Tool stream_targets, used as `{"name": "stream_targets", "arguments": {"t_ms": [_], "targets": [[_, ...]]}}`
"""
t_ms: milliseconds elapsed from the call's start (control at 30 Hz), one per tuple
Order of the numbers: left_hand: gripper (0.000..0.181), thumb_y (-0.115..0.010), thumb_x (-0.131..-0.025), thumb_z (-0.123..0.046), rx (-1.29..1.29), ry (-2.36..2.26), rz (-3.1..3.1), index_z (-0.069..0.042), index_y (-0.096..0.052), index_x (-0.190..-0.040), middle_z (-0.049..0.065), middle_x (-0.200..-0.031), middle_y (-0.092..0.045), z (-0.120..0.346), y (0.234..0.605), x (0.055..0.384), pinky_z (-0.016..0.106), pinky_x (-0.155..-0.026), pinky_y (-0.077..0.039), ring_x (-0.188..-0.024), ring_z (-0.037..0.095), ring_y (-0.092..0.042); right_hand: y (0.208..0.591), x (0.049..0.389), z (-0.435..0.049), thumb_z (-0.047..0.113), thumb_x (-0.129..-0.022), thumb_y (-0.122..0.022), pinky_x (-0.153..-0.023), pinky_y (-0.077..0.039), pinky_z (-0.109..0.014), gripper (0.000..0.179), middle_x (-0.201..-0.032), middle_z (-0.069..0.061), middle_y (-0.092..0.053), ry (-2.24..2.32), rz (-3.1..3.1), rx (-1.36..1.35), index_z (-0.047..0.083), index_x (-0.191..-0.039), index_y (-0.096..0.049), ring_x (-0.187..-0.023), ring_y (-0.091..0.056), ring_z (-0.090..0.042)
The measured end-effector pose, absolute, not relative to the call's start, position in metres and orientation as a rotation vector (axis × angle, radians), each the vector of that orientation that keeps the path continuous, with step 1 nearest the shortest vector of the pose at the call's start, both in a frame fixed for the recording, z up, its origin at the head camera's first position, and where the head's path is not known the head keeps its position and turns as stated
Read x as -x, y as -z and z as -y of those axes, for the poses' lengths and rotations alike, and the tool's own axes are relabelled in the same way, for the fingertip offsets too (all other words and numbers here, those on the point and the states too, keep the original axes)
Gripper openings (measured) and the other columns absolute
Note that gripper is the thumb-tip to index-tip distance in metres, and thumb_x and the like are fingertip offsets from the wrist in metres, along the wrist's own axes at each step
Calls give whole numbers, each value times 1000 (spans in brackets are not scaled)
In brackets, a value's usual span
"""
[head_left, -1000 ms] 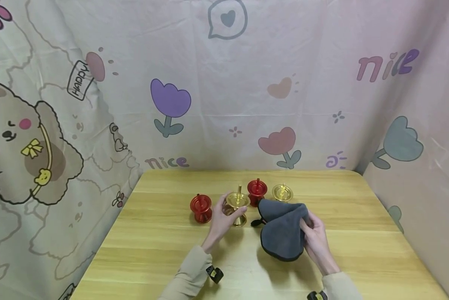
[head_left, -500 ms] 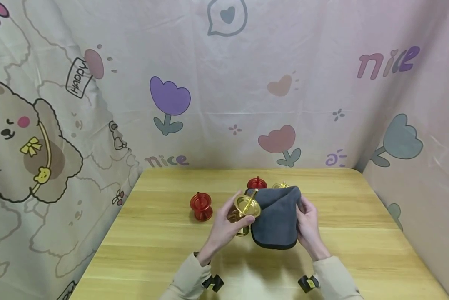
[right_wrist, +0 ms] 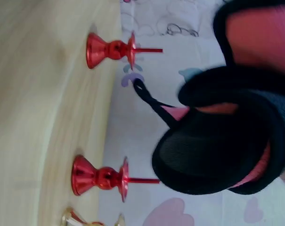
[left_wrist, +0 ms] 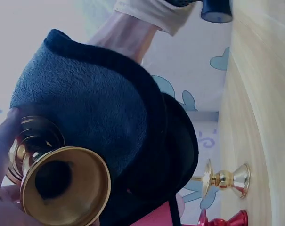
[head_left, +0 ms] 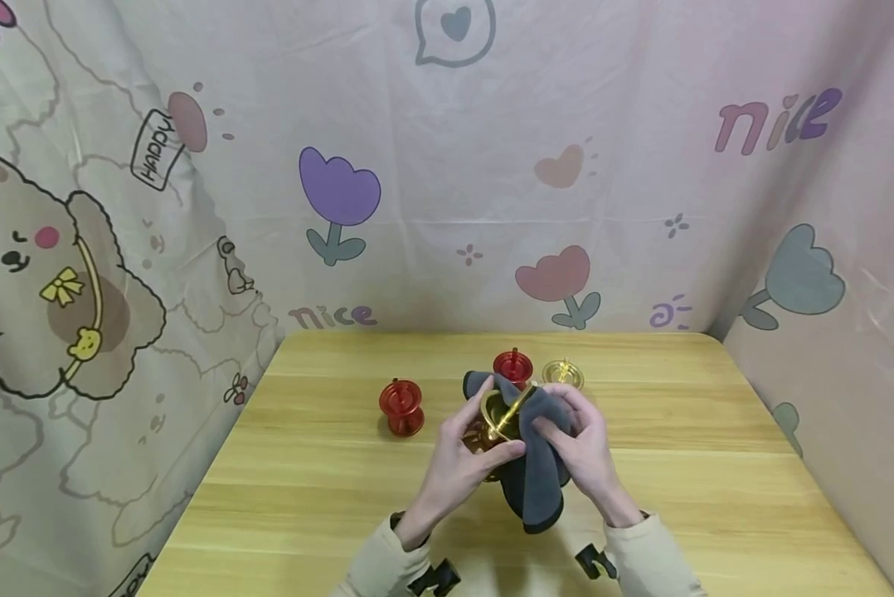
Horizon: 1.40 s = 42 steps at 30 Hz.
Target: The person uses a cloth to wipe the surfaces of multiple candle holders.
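My left hand [head_left: 454, 466] grips a gold candlestick [head_left: 501, 421], lifted off the table and tilted with its dish and spike toward the right. In the left wrist view the hollow foot of this gold candlestick [left_wrist: 83, 188] faces the camera. Folded round the right side of its dish is a dark grey cloth [head_left: 540, 477] with black edging, which my right hand [head_left: 585, 452] pinches between thumb and fingers. The grey cloth [right_wrist: 203, 146] hangs in loops in the right wrist view, showing pink patches and a black hanging loop. Part of the dish is hidden beneath the cloth.
One red candlestick [head_left: 402, 406] stands left of my hands. Behind them, another red candlestick [head_left: 512, 366] and a second gold candlestick [head_left: 563, 375] stand upright, partly covered by cloth and hand. Printed curtains [head_left: 447, 166] enclose the wooden table [head_left: 283, 497] at back and sides.
The gold candlestick has come up off the table, moved toward me and tilted right. My right hand has brought the cloth left onto its dish, and the cloth has bunched up.
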<state>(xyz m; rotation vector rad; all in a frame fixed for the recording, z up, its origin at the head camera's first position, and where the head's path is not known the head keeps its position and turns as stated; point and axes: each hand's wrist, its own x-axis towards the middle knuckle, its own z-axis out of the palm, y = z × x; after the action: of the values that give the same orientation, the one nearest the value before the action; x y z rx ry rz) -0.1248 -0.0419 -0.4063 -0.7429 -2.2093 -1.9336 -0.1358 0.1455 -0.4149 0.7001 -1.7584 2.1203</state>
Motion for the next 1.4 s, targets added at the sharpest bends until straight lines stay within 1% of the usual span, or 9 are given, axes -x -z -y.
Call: {"name": "stream_targets", "arguments": {"t_ms": [100, 233, 467, 633, 767, 833, 1000, 1200, 1400], "targets": [[82, -80, -86, -15, 811, 1861, 2211, -5, -37, -155, 17, -122, -69, 45, 406, 124, 19, -63, -54, -80, 1, -60, 411, 136, -151, -19, -82, -66, -84, -54, -15, 40, -105, 14, -74, -2067, 1898, -771, 2, -116, -61, -96, -68, 0], [84, -81, -84, -14, 878, 1797, 2225, -5, -38, -154, 18, -121, -68, 47, 405, 122, 18, -58, -51, -76, 1, -56, 407, 137, -158, -14, -80, -74, -85, -53, -16, 43, -103, 17, -73, -1964, 2076, -849, -7, -119, -57, -95, -69, -1], [85, -81, -85, -15, 903, 1748, 2299, -7, -36, -156, 17, -133, -64, 45, 404, 118, 19, -71, -55, -92, 5, -59, 408, 136, -158, -15, -77, -75, -84, -52, -15, 42, -101, 17, -72, -1923, 2087, -833, -4, -116, -63, -90, -68, 0], [83, -81, -85, -15, 914, 1743, 2293, -7, -37, -156, 17, -129, -65, 40, 404, 119, 20, -72, -56, -91, 5, -59, 413, 134, -155, -22, -75, -71, -88, -52, -14, 45, -101, 12, -74, -2053, 1864, -814, 0, -114, -67, -94, -69, -1], [85, -81, -86, -13, 891, 1775, 2307, -7, -35, -156, 17, -135, -63, 36, 404, 118, 21, -83, -57, -103, 9, -63, 417, 133, -151, -24, -77, -67, -89, -55, -17, 47, -104, 5, -76, -2204, 1677, -802, 5, -115, -68, -98, -71, -6], [85, -81, -86, -13, 875, 1797, 2317, -7, -33, -157, 16, -137, -62, 35, 405, 118, 22, -87, -56, -107, 11, -63, 420, 133, -150, -24, -80, -65, -89, -56, -18, 46, -107, 2, -77, -2281, 1572, -799, 4, -116, -68, -100, -71, -9], [84, -79, -87, -15, 846, 1851, 2334, -9, -33, -157, 16, -135, -62, 35, 409, 116, 21, -86, -57, -104, 12, -62, 423, 132, -149, -22, -85, -60, -85, -60, -21, 42, -108, -5, -78, -2423, 1374, -760, 3, -119, -67, -102, -74, -14], [82, -78, -89, -17, 836, 1908, 2347, -10, -33, -158, 15, -136, -62, 37, 410, 115, 21, -86, -56, -103, 10, -62, 424, 133, -151, -18, -87, -62, -85, -60, -21, 42, -108, -1, -77, -2425, 1423, -742, 5, -122, -67, -102, -73, -12], [82, -77, -90, -16, 817, 1948, 2345, -10, -33, -158, 15, -139, -62, 41, 409, 116, 22, -86, -56, -104, 8, -63, 424, 133, -158, -19, -81, -69, -91, -55, -18, 48, -109, 10, -76, -2074, 1833, -802, -15, -126, -56, -104, -70, -5]]}}
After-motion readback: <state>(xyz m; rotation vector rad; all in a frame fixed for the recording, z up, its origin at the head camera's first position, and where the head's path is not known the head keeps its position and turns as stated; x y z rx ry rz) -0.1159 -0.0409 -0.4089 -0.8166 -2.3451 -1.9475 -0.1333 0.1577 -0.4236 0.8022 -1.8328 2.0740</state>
